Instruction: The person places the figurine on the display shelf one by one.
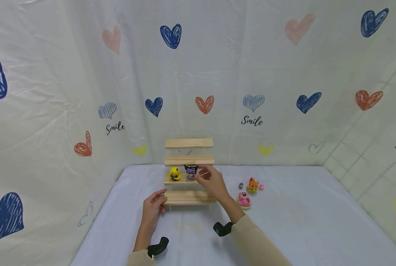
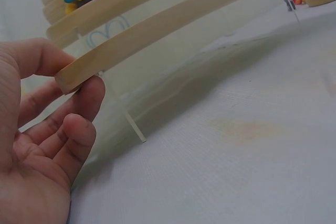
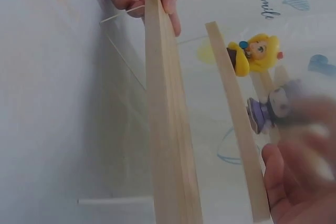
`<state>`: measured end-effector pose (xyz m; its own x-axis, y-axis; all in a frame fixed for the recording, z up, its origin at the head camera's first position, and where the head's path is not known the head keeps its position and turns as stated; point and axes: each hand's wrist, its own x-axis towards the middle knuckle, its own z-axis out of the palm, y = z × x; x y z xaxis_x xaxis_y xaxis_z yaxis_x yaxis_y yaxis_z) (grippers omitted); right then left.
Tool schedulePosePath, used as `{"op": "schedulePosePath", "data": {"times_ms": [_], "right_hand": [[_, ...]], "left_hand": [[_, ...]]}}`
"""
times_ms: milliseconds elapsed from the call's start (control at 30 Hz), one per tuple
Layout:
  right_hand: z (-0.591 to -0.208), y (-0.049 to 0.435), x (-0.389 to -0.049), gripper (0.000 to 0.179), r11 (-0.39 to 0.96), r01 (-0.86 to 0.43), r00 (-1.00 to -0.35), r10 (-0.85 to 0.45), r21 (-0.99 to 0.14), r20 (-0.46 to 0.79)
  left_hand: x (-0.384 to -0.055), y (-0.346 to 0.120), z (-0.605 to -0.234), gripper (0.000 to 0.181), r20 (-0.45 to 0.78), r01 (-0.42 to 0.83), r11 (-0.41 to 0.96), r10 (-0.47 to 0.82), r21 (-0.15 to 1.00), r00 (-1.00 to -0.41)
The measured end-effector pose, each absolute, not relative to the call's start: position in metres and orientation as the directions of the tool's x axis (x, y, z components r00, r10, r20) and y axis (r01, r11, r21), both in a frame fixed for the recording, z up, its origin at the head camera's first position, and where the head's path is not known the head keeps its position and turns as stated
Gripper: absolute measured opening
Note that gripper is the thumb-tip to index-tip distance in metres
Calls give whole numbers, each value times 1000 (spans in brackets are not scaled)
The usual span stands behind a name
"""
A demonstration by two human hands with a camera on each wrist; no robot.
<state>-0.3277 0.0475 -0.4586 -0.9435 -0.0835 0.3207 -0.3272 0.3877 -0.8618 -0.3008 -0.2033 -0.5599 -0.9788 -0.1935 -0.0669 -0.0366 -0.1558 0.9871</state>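
A stepped wooden display rack [image 1: 190, 198] with several pale boards stands on the table. My left hand [image 1: 152, 207] grips the left end of its lowest board, thumb and fingers on either face, as the left wrist view shows. On the second board from the bottom sits a yellow-haired figurine [image 1: 175, 174]. Just right of it, a purple figurine with a black pointed hood [image 1: 191, 173] stands upright at that same board. My right hand [image 1: 212, 181] pinches this hooded figurine from its right side; in the right wrist view the fingers [image 3: 310, 129] are blurred and partly cover its head.
Right of the rack lie an orange figurine [image 1: 252, 185], a pink bear figurine [image 1: 244, 201], a small grey figurine [image 1: 241, 185] and a small pink one [image 1: 261, 187]. A white cloth [image 1: 304, 221] covers the table. Behind the rack hangs a heart-printed curtain [image 1: 224, 74].
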Motion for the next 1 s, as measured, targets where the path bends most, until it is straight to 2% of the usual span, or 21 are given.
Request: {"op": "schedulePosePath", "data": {"times_ms": [300,533,833,1000], "right_hand": [[-464,86,-309,26,377,-321,-946,-76,-869,316],[-472,116,-296,25,389,-313,-949,-82,-867,305],[-475,149,-284,24,438,-256,-959,-6,-862,282],[-477,168,-281,25,439,-271,-951,15,-857,309]], "left_hand": [[-300,-200,-559,37,-72,-43,-146,-199,988,-977],[-299,-200,-555,37,-76,-46,-143,-211,989,-974],[-299,-202,-556,37,-86,-55,-148,-210,987,-974],[-300,-202,-557,36,-84,-52,-153,-208,987,-975]]}}
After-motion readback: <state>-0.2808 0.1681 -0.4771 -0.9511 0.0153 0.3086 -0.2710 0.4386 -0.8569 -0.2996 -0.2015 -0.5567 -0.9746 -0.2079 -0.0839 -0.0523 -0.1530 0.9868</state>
